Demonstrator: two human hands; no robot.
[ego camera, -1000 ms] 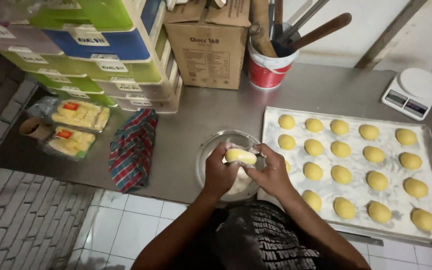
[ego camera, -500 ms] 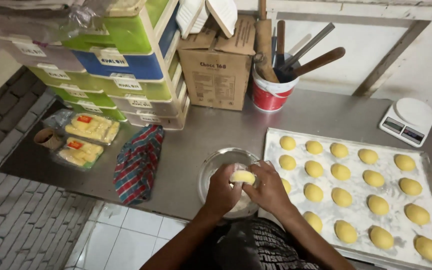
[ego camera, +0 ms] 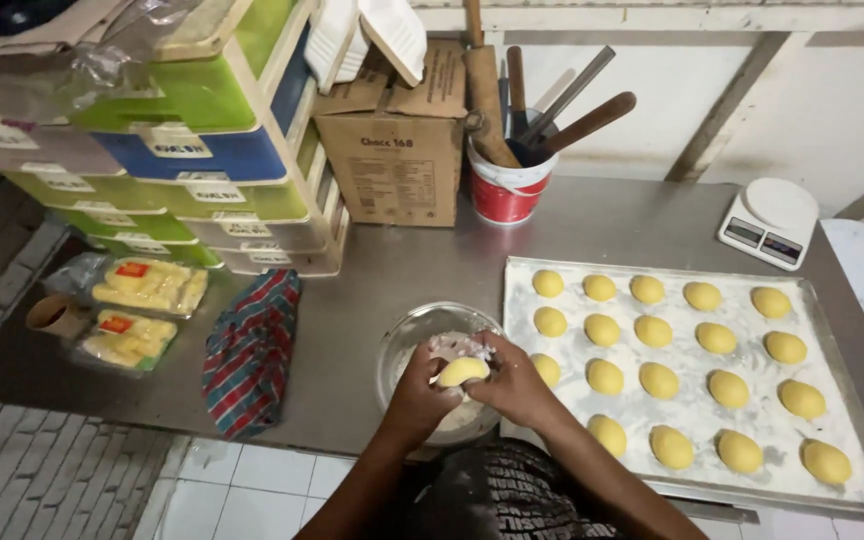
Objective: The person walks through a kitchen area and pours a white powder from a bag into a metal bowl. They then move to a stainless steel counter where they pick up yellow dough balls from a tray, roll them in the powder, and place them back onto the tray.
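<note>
In the head view, low and centre in the frame, the left hand (ego camera: 420,392) and the right hand (ego camera: 518,385) close in from either side and pinch a yellow dough ball (ego camera: 462,371) between their fingertips, directly above the glass bowl (ego camera: 402,345) of flour. The ball's long axis runs left to right between the two hands, both equally near. The floured tray (ego camera: 857,455) of finished dough balls lies just right of the right hand.
</note>
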